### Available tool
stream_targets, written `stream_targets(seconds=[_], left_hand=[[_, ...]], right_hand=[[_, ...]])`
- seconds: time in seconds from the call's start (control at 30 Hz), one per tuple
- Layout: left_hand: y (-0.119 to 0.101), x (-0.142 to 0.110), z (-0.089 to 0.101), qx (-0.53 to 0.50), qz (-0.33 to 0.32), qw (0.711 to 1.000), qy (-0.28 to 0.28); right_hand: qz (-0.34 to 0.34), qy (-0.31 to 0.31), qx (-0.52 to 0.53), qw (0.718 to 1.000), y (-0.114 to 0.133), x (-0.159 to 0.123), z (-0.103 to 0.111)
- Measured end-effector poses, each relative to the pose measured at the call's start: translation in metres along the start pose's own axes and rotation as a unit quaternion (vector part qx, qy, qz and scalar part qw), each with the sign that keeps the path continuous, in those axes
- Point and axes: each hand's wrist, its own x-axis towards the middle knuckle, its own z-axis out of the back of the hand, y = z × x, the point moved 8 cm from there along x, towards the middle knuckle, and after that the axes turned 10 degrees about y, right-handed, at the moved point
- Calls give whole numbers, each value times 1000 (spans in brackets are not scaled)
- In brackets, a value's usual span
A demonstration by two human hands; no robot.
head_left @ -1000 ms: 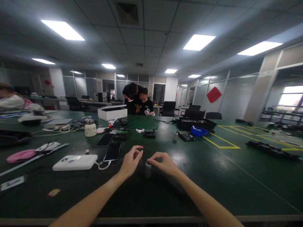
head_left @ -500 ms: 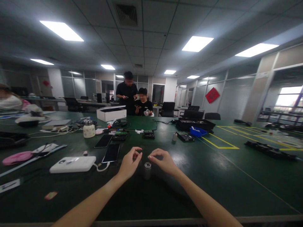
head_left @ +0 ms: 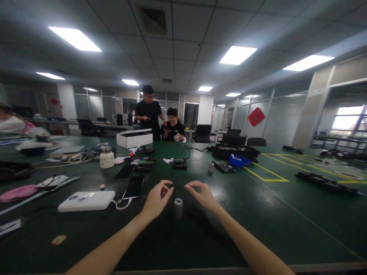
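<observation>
Toppling is looking like the likeliest mishap: the grey metal cylinder (head_left: 178, 209) is standing upright on a narrow base, lower centre of the frame, and a knock from either hand could be tipping it over and setting it rolling across the dark green counter (head_left: 243, 233). The surface is looking smooth and glossy, so little would be stopping it. A sideways sweep of the left hand (head_left: 157, 198) could also be catching the black phone (head_left: 133, 187) or the white cable (head_left: 124, 208), both lying near it, left of centre.

The cylinder is resting between the two hands and a little below their fingertips, touching neither — its round top is facing up. The left hand is hovering to its left, loosely curled, thumb and fingers parted, holding nothing that shows. The right hand (head_left: 202, 194) is hovering to its right, thumb and fingertip nearly meeting — whether anything tiny is sitting between them, I cannot tell. A second small cylinder (head_left: 211, 167) is standing higher in the frame, right of centre, well apart from both hands.
</observation>
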Motion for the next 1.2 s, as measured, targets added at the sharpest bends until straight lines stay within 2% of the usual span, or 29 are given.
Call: stream_targets(seconds=[0.1, 0.17, 0.47, 0.63, 0.7, 0.77, 0.87, 0.9, 0.97, 1.07, 1.13, 1.2], left_hand=[[-6, -1, -1, 3, -15, 1000, 8], [-9, -1, -2, 4, -17, 1000, 20], [-19, -4, -3, 5, -33, 999, 43], [-23, -4, -5, -6, -56, 997, 61], [-23, -4, -6, -5, -60, 996, 67], [-26, -4, -7, 1, -69, 995, 73], [-29, -5, -8, 7, -80, 993, 82], [-30, -6, -8, 9, -80, 993, 82], [-29, -6, -8, 16, -73, 994, 81], [-28, -5, -7, 17, -67, 995, 74], [-24, 0, -2, 8, -64, 997, 47], [-14, 7, 7, 11, -47, 999, -7]], right_hand=[[46, 85, 71, 993, 26, -3, -18], [62, 109, 78, 989, 36, -6, -24], [56, 114, 49, 991, 40, -9, -25], [54, 154, 85, 983, 39, -9, -32], [51, 148, 80, 984, 35, -8, -28], [29, 92, 39, 995, 26, -5, -15], [-28, 10, -103, 994, 8, -4, 6], [-49, 9, -161, 986, 3, -4, 9], [-101, 53, -258, 959, -10, -5, 7], [-162, 114, -331, 923, -22, -9, 3], [-166, 93, -351, 917, -19, -10, 7], [-165, 66, -362, 915, -16, -10, 11]])
